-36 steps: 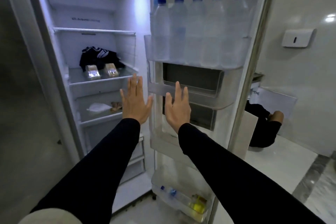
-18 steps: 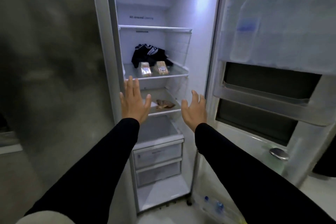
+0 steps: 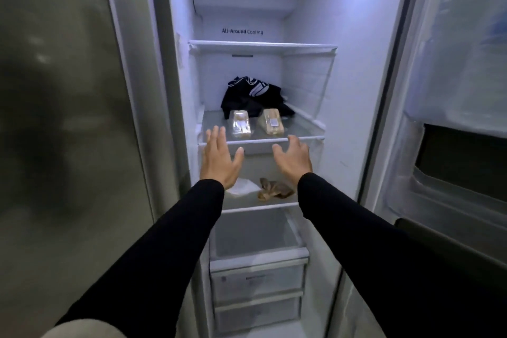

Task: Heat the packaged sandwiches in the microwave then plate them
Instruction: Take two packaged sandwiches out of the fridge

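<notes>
Two packaged sandwiches in clear wedge boxes lie side by side on a glass shelf (image 3: 301,133) inside the open fridge: the left sandwich (image 3: 241,123) and the right sandwich (image 3: 272,121). My left hand (image 3: 220,158) hovers just below and in front of the left one, fingers spread, holding nothing. My right hand (image 3: 294,158) is at the shelf's front edge, below the right sandwich, fingers apart and slightly curled, also empty.
A black bag (image 3: 253,96) sits behind the sandwiches. On the shelf below lie a white wrapper (image 3: 244,188) and a brown crumpled item (image 3: 274,189). Drawers (image 3: 258,280) are lower down. The open fridge door (image 3: 452,90) stands at right, the closed steel door (image 3: 68,118) at left.
My view has swung left from the door bins to the fridge interior and moved closer. Both hands have risen toward the sandwich shelf, still empty.
</notes>
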A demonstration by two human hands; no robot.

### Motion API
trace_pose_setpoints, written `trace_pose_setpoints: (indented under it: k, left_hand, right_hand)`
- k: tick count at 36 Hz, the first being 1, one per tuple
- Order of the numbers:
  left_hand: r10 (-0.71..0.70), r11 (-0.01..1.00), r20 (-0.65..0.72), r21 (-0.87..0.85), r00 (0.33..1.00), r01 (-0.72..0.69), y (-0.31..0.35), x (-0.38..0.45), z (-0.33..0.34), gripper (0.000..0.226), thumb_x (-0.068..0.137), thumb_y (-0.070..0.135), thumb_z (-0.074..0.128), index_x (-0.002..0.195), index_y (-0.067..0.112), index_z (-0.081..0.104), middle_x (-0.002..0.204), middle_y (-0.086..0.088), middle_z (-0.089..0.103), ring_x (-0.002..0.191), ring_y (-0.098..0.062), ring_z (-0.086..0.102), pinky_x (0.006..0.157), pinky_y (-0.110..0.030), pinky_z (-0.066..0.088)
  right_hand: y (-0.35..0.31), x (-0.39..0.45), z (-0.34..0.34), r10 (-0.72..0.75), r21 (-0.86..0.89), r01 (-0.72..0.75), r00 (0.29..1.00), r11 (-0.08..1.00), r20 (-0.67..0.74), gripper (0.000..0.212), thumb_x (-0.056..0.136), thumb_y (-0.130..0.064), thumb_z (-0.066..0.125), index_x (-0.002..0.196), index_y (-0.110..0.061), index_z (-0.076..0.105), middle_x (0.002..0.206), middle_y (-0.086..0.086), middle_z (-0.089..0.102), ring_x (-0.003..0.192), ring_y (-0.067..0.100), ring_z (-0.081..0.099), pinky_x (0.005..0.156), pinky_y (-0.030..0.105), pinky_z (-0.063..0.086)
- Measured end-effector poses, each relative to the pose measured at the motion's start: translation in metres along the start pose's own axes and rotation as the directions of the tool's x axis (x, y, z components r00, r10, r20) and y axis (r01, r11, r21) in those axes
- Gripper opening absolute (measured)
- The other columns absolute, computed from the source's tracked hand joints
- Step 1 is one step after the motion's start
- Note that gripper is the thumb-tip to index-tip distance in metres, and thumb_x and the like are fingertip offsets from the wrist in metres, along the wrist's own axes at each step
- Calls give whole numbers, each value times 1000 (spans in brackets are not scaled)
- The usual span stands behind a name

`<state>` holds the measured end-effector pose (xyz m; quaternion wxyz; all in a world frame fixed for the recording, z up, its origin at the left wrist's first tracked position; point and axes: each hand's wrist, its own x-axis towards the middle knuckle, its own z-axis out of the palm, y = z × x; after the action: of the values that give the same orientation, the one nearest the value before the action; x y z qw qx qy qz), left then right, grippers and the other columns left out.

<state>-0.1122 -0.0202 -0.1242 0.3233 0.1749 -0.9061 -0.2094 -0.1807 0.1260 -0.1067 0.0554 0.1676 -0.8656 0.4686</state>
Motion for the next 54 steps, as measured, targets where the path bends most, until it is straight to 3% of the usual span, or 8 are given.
trace_pose_setpoints:
  k: [15, 22, 32, 40, 43, 46, 50, 54]
  left_hand:
    - [-235, 933, 119, -250, 965, 258, -22, 159, 75, 73, 98, 39, 41, 153, 4, 7, 160, -12, 4, 149, -24, 4, 122, -37, 10]
    - [-502, 715, 278, -399, 819, 574, -30, 234, 91, 76, 93, 53, 41, 149, 3, 26, 151, -15, 34, 136, -31, 39, 109, -37, 33]
    - [-444, 591, 515, -447, 733, 672, -46, 294, 122, 73, 93, 59, 36, 143, 7, 41, 144, -17, 44, 131, -30, 45, 113, -37, 32]
    - [-463, 584, 563, -387, 685, 713, -58, 318, 132, 41, 91, 51, 52, 89, 11, 63, 55, -3, 63, 35, -17, 58, 30, -16, 41]
    - [-476, 571, 591, -356, 651, 740, -65, 328, 135, 44, 87, 55, 56, 74, 12, 57, 75, -7, 73, 58, -18, 66, 56, -20, 56]
    - [-470, 603, 626, -288, 622, 744, -68, 335, 135, 49, 85, 59, 55, 77, 11, 54, 123, -15, 62, 106, -25, 58, 107, -36, 42]
    - [-446, 585, 680, -270, 581, 765, -66, 337, 133, 73, 62, 68, 69, 113, 16, 60, 134, -11, 56, 123, -25, 54, 108, -40, 41]
    - [-415, 597, 703, -269, 578, 756, -66, 344, 138, 53, 62, 65, 70, 85, 18, 67, 123, -8, 62, 121, -26, 57, 107, -41, 42]
  right_hand:
    - [2, 163, 43, 70, 30, -70, 998, 997, 3, 55, 94, -37, 45, 142, -13, 33, 137, 15, 36, 121, 35, 47, 100, 38, 38]
    - [-3, 229, 53, 126, 124, -119, 991, 985, -50, 63, 92, -45, 50, 143, -12, 34, 140, 17, 37, 126, 33, 45, 102, 35, 36]
    - [12, 300, 71, 291, 182, -290, 957, 940, 20, 85, 76, -55, 57, 144, -8, 37, 142, 16, 46, 129, 32, 46, 106, 39, 39]
    - [24, 350, 85, 360, 264, -406, 909, 875, 208, 105, 56, -77, 60, 138, -13, 49, 137, 12, 54, 121, 30, 56, 106, 43, 42]
    - [22, 365, 89, 372, 297, -450, 884, 842, 285, 106, 55, -75, 64, 139, -14, 47, 135, 14, 55, 120, 30, 57, 106, 43, 43]
    - [13, 367, 86, 291, 178, -380, 875, 908, 386, 50, 96, -43, 49, 127, -4, 50, 100, 9, 56, 89, 19, 56, 81, 23, 44]
    - [10, 366, 82, 264, 118, -348, 855, 930, 447, 35, 97, -38, 51, 73, -13, 47, 67, 6, 52, 57, 18, 51, 50, 25, 46]
    - [-2, 354, 79, 254, 136, -359, 837, 923, 484, 38, 97, -34, 53, 67, -12, 45, 28, -1, 49, 20, 10, 47, 24, 10, 32]
